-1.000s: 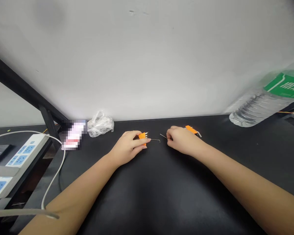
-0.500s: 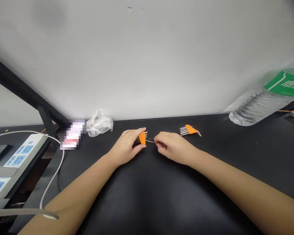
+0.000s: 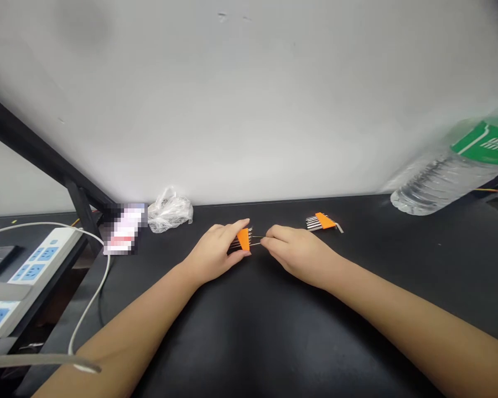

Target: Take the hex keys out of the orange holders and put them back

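Note:
Between the thumb and fingers of my left hand (image 3: 211, 251) is an orange hex key holder (image 3: 243, 240) with several metal keys in it, on the dark table. My right hand (image 3: 296, 251) is closed in a pinch on a thin hex key (image 3: 255, 244), whose far end reaches the holder's right side. Whether its tip is inside a hole is too small to tell. Farther right lies a second orange hex key holder (image 3: 326, 220), filled with several keys and touched by neither hand.
A crumpled clear plastic bag (image 3: 170, 210) lies by the wall at the back left. At the right a large water bottle (image 3: 435, 177) with a green label lies tilted. On the left are a power strip (image 3: 45, 257) and a looping white cable (image 3: 95, 293).
My right fingertips have shifted slightly around the thin key, which still extends toward the holder. My left hand keeps its hold, and the whole view has moved a little.

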A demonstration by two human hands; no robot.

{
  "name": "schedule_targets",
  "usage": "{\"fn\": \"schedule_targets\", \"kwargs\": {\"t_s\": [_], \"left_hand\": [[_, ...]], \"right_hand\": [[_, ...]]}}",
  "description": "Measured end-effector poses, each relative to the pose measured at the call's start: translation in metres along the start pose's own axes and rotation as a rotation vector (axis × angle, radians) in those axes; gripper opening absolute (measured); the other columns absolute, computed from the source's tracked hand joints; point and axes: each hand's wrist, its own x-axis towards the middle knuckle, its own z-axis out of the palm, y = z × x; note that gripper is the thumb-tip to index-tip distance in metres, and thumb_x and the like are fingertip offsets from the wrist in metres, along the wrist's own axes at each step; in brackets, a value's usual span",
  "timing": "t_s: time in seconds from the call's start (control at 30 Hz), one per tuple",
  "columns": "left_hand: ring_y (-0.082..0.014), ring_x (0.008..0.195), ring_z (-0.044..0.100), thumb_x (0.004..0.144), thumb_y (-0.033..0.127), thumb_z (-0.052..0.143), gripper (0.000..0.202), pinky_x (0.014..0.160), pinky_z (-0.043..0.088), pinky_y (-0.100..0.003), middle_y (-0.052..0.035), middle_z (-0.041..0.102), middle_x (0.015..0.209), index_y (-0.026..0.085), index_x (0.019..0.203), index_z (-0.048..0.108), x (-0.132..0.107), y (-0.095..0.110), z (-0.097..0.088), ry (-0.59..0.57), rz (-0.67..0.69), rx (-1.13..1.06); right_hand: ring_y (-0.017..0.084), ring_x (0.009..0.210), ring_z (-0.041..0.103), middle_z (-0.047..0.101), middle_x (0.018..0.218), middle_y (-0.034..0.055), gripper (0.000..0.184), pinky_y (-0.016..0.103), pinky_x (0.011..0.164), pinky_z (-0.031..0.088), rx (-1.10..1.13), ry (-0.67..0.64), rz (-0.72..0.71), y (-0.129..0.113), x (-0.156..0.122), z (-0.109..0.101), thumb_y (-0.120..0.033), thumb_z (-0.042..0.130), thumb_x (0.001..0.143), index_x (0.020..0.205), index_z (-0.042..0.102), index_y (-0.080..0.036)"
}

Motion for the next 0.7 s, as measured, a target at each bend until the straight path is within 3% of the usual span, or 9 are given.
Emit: {"fn": "schedule_targets", "kwargs": {"t_s": [0.13, 0.27, 0.4, 0.7], "left_hand": [[-0.0232, 0.099, 0.069, 0.092, 0.038, 0.07, 0.072, 0.094, 0.055, -0.042, -0.0088, 0.07, 0.125, 0.026, 0.153, 0.035, -0.001, 0.003, 0.001, 0.002, 0.013, -0.007], [-0.0241, 0.105, 0.069, 0.093, 0.039, 0.069, 0.068, 0.096, 0.055, -0.043, -0.009, 0.068, 0.129, 0.027, 0.152, 0.037, -0.002, 0.005, 0.002, 0.026, 0.041, -0.031], [-0.0252, 0.111, 0.069, 0.092, 0.041, 0.07, 0.068, 0.097, 0.056, -0.042, -0.0095, 0.067, 0.132, 0.027, 0.151, 0.038, -0.003, 0.005, 0.001, 0.061, -0.012, -0.051], [-0.026, 0.114, 0.069, 0.091, 0.041, 0.071, 0.069, 0.099, 0.057, -0.044, -0.0091, 0.067, 0.134, 0.028, 0.15, 0.039, -0.004, 0.004, 0.002, 0.054, -0.031, -0.075]], "right_hand": [[0.013, 0.071, 0.052, 0.062, 0.095, 0.0054, 0.023, 0.027, 0.062, 0.042, 0.123, 0.048, 0.006, -0.003, 0.002, 0.003, -0.012, 0.046, 0.101, 0.101, 0.067, -0.018], [0.014, 0.078, 0.06, 0.066, 0.1, 0.0057, 0.022, 0.026, 0.069, 0.049, 0.273, 0.045, 0.005, -0.007, 0.007, 0.006, -0.017, 0.046, 0.104, 0.106, 0.068, -0.021], [0.017, 0.083, 0.063, 0.068, 0.096, 0.0062, 0.015, 0.03, 0.074, 0.053, 0.325, 0.106, 0.058, -0.006, 0.01, 0.006, -0.024, 0.052, 0.103, 0.107, 0.066, -0.02], [0.019, 0.092, 0.068, 0.073, 0.102, 0.0071, 0.021, 0.035, 0.083, 0.058, 0.444, 0.15, 0.056, -0.012, 0.009, 0.016, -0.018, 0.049, 0.103, 0.108, 0.069, -0.022]]}}
